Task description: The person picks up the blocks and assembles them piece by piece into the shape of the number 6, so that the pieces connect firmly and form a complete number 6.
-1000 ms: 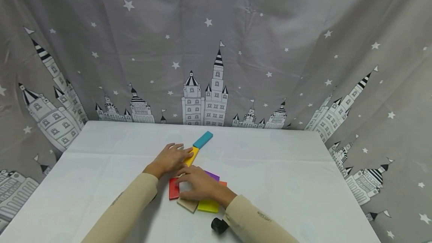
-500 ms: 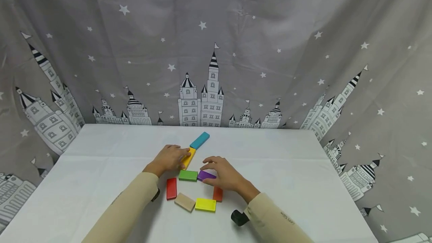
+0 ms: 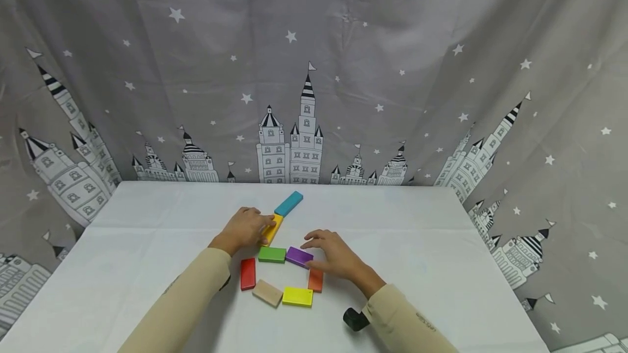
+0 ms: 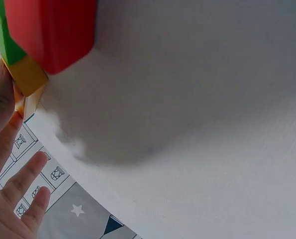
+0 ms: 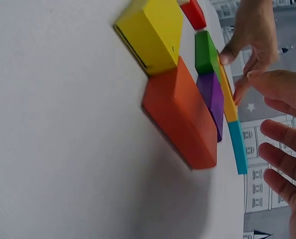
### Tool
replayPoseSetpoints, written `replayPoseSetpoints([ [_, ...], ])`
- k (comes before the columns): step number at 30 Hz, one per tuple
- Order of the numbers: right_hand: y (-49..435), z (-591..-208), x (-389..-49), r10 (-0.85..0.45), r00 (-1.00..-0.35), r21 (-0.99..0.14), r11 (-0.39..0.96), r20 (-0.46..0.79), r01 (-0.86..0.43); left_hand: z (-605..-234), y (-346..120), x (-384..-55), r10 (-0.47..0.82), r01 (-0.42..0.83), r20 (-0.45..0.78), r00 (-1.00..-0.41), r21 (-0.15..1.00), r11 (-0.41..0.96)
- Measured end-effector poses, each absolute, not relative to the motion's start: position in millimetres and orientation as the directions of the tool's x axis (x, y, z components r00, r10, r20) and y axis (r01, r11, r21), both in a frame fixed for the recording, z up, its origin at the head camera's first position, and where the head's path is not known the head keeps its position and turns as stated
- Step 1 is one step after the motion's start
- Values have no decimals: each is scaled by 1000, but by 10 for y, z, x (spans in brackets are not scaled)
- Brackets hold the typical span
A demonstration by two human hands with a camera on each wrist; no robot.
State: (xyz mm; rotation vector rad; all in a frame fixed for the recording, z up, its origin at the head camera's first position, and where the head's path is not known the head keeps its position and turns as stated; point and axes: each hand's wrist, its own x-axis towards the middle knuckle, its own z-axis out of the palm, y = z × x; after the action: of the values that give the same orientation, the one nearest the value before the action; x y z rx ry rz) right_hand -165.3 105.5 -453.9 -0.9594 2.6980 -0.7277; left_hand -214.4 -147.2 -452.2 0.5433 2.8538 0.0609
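My left hand [image 3: 242, 229] pinches an amber block [image 3: 275, 227] between thumb and index finger, its other fingers spread. A blue block [image 3: 289, 204] touches that block's far end. Just in front lie a green block [image 3: 272, 255] and a purple block [image 3: 299, 257], end to end. My right hand [image 3: 337, 256] hovers beside the purple block with relaxed fingers and holds nothing. Its thumb partly covers the near blocks in the head view. An orange block [image 5: 180, 117], a yellow block [image 3: 297, 297], a plain wood block [image 3: 267, 293] and a red block [image 3: 248, 274] complete a rough ring.
All blocks lie flat on a white-covered table [image 3: 402, 244]. Behind it hangs a grey curtain [image 3: 373, 42] printed with castles and stars. A black wrist device [image 3: 355, 319] shows under the right sleeve.
My right hand has moved right, off the green block and away from the ring, uncovering the green and purple blocks. The left hand stays at the amber block. The view has shifted slightly.
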Motion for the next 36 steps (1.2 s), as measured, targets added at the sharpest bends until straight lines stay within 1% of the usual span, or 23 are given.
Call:
replayPoseSetpoints([
  [6, 917, -4549, -1561, -674, -739, -467, 651, 7, -598, -4531, -1494, -2199, 380, 375, -217, -899, 65, 925],
  [12, 682, -4569, -1410, -733, -680, -420, 615, 9, -667, -4543, -1517, -2224, 409, 407, -208, -889, 55, 912],
  [20, 456, -4608, -1236, -798, -596, -327, 540, 94, -775, -4545, -1499, -2211, 427, 428, -182, -886, 36, 903],
  [23, 403, -4636, -1210, -798, -595, -300, 546, 98, -782, -4542, -1484, -2208, 424, 426, -185, -887, 31, 904],
  [28, 326, -4676, -1172, -783, -620, -285, 585, 45, -759, -4541, -1478, -2202, 413, 417, -195, -889, 24, 909],
  [32, 288, -4693, -1148, -772, -635, -284, 605, 21, -744, -4535, -1476, -2201, 406, 408, -198, -892, 32, 912],
  [36, 278, -4703, -1134, -765, -644, -290, 611, 24, -737, -4546, -1483, -2201, 404, 403, -191, -895, 43, 914],
])
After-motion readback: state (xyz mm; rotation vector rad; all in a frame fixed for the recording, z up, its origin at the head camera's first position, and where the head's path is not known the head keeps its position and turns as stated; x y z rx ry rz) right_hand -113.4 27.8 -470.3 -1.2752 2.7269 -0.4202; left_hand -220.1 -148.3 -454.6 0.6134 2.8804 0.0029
